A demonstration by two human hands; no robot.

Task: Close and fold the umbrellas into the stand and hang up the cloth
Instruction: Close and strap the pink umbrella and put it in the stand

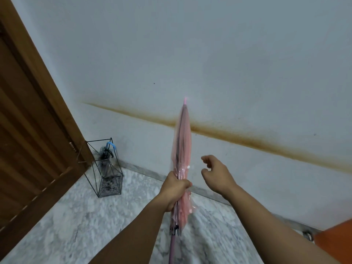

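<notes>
A pale wall (209, 54) with a rusty stain line fills most of the view, above a marble floor (76, 221) and beside a wooden door (28, 140) at left. In the corner between door and wall stands a wire stand (106, 168), already holding one folded umbrella with a blue handle (111, 145). The pink umbrella (182, 145) is closed and points up toward the wall, well apart from the stand. The left hand (174, 189) is clenched around its gathered canopy; the right hand (217, 172) hovers just beside it, fingers loosely curled and holding nothing. To do this well, I would keep the left grip firm, wrap the loose folds one way with the right, fasten the strap, then lower it into the stand.
</notes>
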